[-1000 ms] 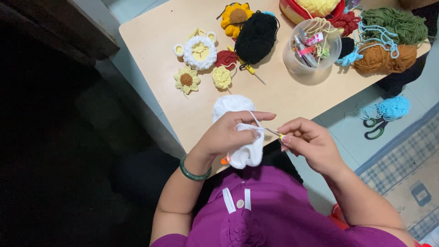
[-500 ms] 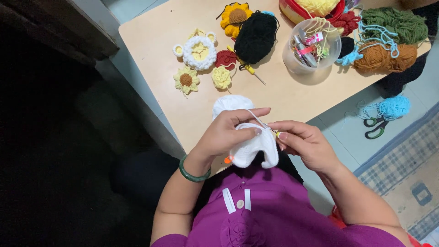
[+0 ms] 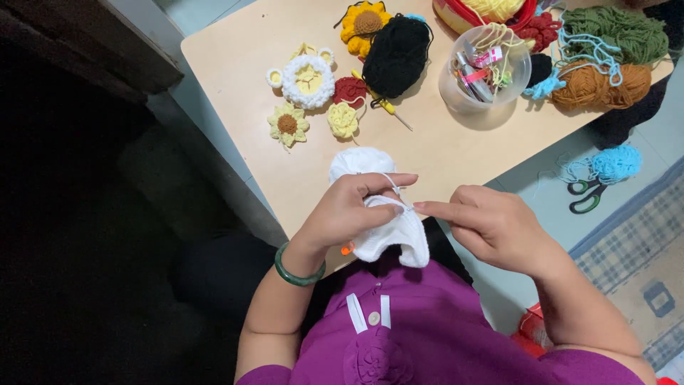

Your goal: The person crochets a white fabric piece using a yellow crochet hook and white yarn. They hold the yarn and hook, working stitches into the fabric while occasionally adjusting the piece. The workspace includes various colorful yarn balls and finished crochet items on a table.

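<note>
As the head camera looks down, the left hand (image 3: 353,210) is closed on a white crochet piece (image 3: 390,235), just over the near edge of the table (image 3: 235,78). The right hand (image 3: 491,224) has its fingers pinched together at the top edge of the piece, where a thin white yarn strand (image 3: 393,187) runs over the left fingers. I cannot tell if a hook is in that pinch.

The piece looks soft, light and floppy, so it would bend and sag. It is best held by its thick body, with a gentle pinch at the edge.

Farther back stands a clear round tub (image 3: 484,68) full of small tools. One thing inside has a little pink label. Beside it lie a black yarn ball (image 3: 397,53) and yellow crochet flowers (image 3: 287,125). Scissors (image 3: 586,196) with green handles lie on the floor to the right.
</note>
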